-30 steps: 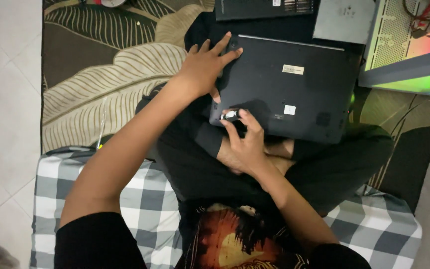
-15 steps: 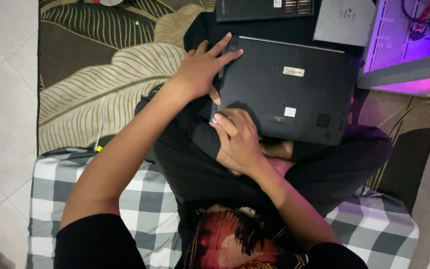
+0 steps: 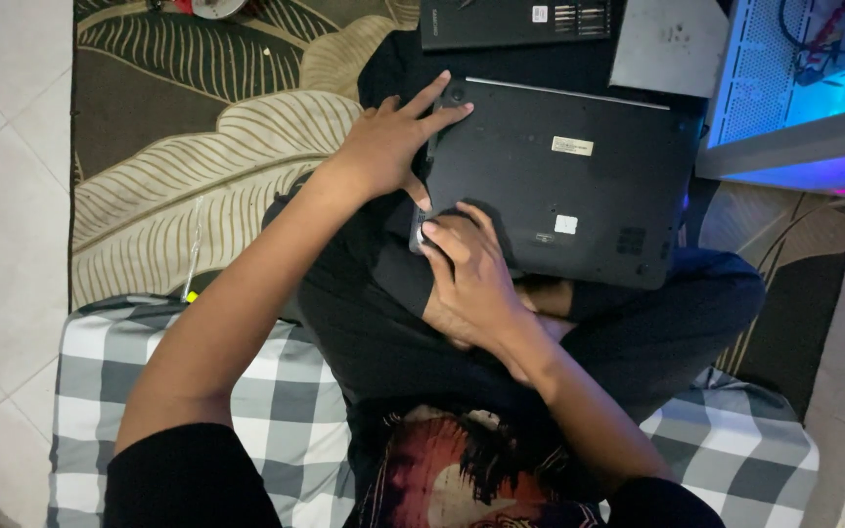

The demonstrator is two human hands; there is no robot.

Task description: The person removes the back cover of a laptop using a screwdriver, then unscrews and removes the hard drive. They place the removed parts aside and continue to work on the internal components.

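A black laptop (image 3: pixel 579 186) lies upside down across my crossed legs, its underside facing up. My left hand (image 3: pixel 383 147) rests spread on its far left edge, with the fingers on the base and the thumb along the side. My right hand (image 3: pixel 471 279) is curled over the near left corner, fingertips pressed against the edge. Whether a small tool sits under those fingers is hidden.
I sit on a grey checked cushion (image 3: pixel 276 411) on a leaf-patterned rug (image 3: pixel 198 147). A second black flat device (image 3: pixel 515 22) and a grey panel (image 3: pixel 672 44) lie beyond the laptop. A computer case (image 3: pixel 804 88) glowing blue stands at the right. A thin tool with a yellow end (image 3: pixel 191 269) lies on the rug. White tiles (image 3: pixel 2 196) are at the left.
My right hand has closed over the laptop's corner and now covers a small shiny item seen a second ago. The case's glow went from green through purple to blue.
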